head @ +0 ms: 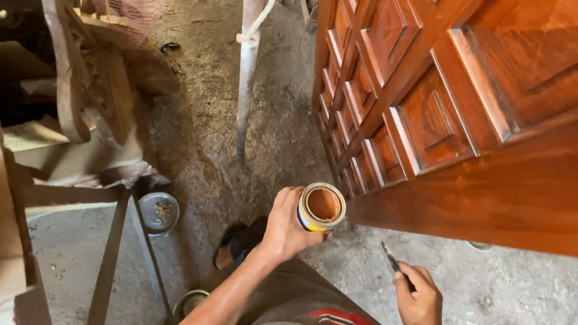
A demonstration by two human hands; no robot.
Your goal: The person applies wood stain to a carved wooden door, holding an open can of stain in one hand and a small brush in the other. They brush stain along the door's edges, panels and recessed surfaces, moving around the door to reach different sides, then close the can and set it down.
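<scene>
On the right of the view, across from a heap of timber, a large reddish-brown panelled door [501, 191], stood on its long edge over the rough concrete floor [267, 117], glossy on its raised panels and broad rail. Beyond it a pale metal pole [248, 72] slanting up from the ground; at the left a dark wooden frame [109, 257] with a round metal bowl [159, 212] on the floor just beside it. Judging by what is held: mid-coating work on the door, caught in a pause between loading and stroking, with nothing touching the wood at this instant. Called for next, by that reading: bringing bristles and can mouth together without tipping the can, then a light, level approach to the bottom rail, keeping drips off the grooves between panels. Left forearm stretched forward and up from the lap, wrist bent slightly back, left hand [286, 228] wrapped round the side of a small open can [322, 207], fingers closed firmly on it, mouth turned toward the camera and showing an orange-brown inside, held in the air near the lower corner of the door but apart from it. Right hand [419, 301] low at the bottom edge, closed in a loose fist about a thin dark brush [393, 262], tip pointing up toward the can, well short of both can and door.
</scene>
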